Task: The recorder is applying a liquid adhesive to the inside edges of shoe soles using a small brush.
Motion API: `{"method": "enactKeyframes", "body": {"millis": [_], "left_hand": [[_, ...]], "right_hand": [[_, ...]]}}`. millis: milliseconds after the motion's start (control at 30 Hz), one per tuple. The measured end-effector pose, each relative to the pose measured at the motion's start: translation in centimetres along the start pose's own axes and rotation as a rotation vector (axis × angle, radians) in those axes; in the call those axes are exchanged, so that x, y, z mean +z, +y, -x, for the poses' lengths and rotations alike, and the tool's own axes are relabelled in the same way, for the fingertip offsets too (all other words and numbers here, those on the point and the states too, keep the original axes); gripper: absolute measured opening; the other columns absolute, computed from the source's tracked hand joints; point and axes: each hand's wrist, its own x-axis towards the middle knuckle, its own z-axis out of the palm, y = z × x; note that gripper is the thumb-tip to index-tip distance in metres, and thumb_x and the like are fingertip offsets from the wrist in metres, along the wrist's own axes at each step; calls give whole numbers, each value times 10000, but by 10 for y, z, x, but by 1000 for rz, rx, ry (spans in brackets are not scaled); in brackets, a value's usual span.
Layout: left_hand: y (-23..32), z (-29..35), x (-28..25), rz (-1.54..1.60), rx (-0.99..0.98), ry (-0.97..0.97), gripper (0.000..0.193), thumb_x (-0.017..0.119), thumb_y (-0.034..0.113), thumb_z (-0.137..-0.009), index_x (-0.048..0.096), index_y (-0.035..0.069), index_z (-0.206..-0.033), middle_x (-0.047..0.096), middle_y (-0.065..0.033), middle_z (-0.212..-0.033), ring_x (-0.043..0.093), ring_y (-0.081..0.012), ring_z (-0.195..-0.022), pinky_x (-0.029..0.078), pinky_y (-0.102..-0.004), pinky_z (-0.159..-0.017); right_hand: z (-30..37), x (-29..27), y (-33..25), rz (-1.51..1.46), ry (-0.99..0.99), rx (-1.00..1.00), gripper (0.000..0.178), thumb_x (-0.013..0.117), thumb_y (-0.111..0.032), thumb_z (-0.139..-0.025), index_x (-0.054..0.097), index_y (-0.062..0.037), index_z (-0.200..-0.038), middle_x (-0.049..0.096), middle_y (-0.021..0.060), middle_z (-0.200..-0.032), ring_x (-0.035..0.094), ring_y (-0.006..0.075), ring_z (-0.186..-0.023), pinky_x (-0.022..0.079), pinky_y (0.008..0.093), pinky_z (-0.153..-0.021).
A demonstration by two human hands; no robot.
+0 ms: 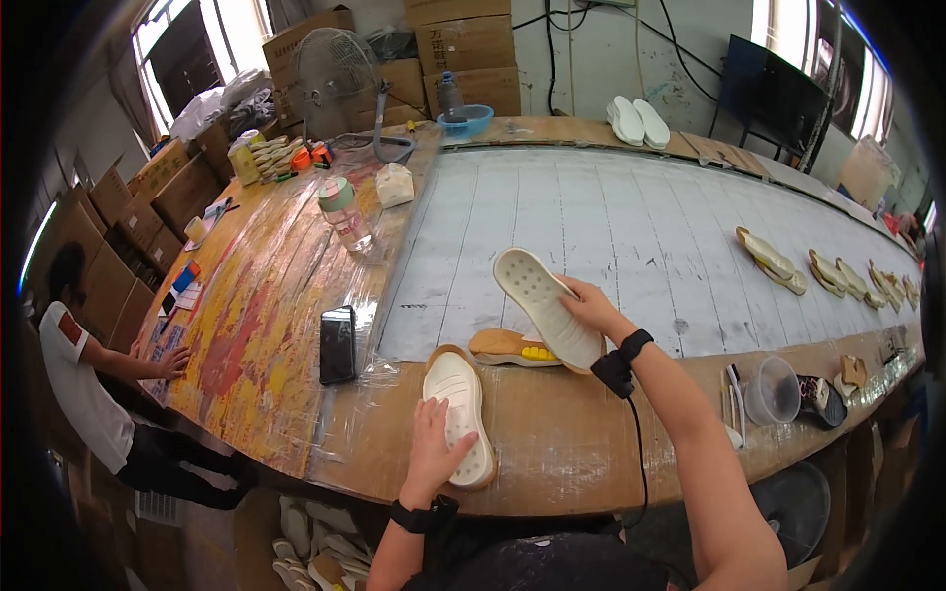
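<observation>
My right hand (588, 305) grips the heel end of a cream shoe sole (537, 291), raised and tilted above the table, with its hole-dotted toe end pointing to the far left. My left hand (439, 448) lies with fingers and thumb spread on a second cream shoe sole (455, 382) with a tan rim, which rests on the cardboard-covered front edge. Between them lies another sole (505, 344), tan with a yellow patch, partly hidden behind the raised one. Both wrists wear black bands.
A black phone (337, 345) and a bottle (345, 217) stand left. Several soles (771, 261) line the right side of the white marked surface (473, 236). A clear tub (772, 391) sits near right. Another person (84, 384) stands at the far left, hand on the table.
</observation>
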Motion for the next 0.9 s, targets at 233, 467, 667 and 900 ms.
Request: {"method": "enactKeyframes", "body": {"millis": [233,467,667,900], "left_hand": [[-4,1,4,19,24,7,563,702,274,-752,495,22,-1211,343,-234,-1320,242,-421,-1284,250,-479,-1046],[-7,3,8,87,19,58,532,717,260,-736,526,45,-1185,374,-205,-1300,250,-417,-1274,252,-486,-1040],[3,0,-11,23,-15,-50,599,703,288,-746,485,-30,-1204,335,-240,-1341,262,-436,-1273,254,-480,-1040],[87,-40,-29,-119,290,188,830,715,259,-722,258,-8,-1362,326,-236,-1357,282,-391,-1286,258,-506,-1023]], "right_hand": [[5,5,-40,519,-38,-218,485,559,-129,-817,464,-141,-1293,592,144,-1082,550,316,-1018,456,351,-849],[24,24,22,666,-243,-414,490,546,-87,-787,450,-143,-1265,565,130,-1112,541,307,-1011,459,381,-822],[8,20,7,711,-65,-139,356,588,-90,-725,575,-105,-1080,634,108,-891,598,310,-860,471,405,-719],[53,-36,-123,945,-228,-488,302,607,-64,-678,603,-112,-976,616,74,-745,608,272,-734,466,397,-651]]}}
